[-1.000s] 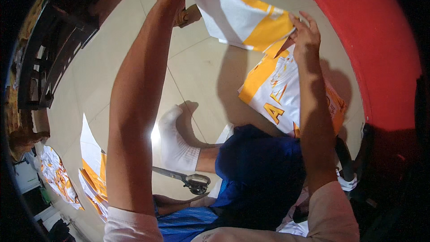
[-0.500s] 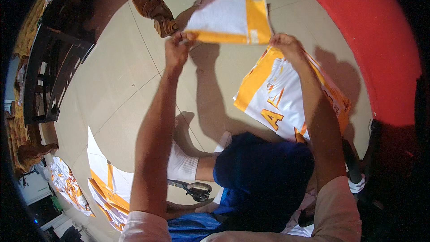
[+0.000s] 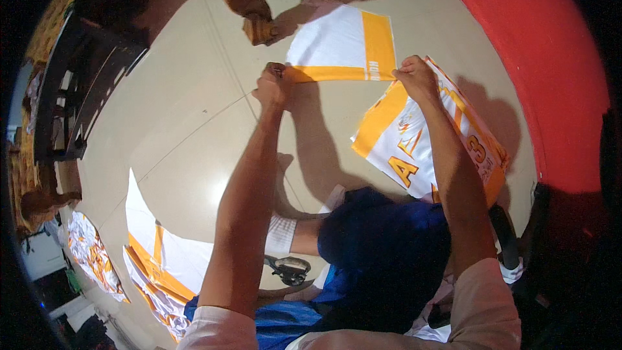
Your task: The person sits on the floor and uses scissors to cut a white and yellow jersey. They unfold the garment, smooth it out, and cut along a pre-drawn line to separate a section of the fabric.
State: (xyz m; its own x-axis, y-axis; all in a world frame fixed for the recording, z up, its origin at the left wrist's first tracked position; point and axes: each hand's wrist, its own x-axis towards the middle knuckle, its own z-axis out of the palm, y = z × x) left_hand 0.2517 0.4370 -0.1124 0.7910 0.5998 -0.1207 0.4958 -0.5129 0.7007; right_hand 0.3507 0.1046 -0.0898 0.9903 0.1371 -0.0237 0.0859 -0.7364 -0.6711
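A white fabric piece with yellow bands (image 3: 327,42) is stretched between my two hands, its body spread away from me over the tiled floor. Pinched in my left hand (image 3: 273,84) is its near left corner. My right hand (image 3: 414,78) grips the near right corner between thumb and fingers. Under and beside my right forearm lies a stack of white and yellow printed fabric (image 3: 405,146), partly hidden by that arm. Dark-handled scissors (image 3: 289,270) rest on the floor near my legs, their blades mostly covered by my left arm.
More white and yellow fabric pieces (image 3: 162,253) lie at the lower left, with a crumpled printed pile (image 3: 96,256) beyond them. A carved wooden leg (image 3: 249,6) stands at the top. A red surface (image 3: 518,58) borders the right, and dark slatted furniture (image 3: 97,97) the left.
The held fabric has come lower and nearer to me, and its yellow edge is now pulled straight. My left hand has shifted right and toward me; my right hand has moved slightly toward me.
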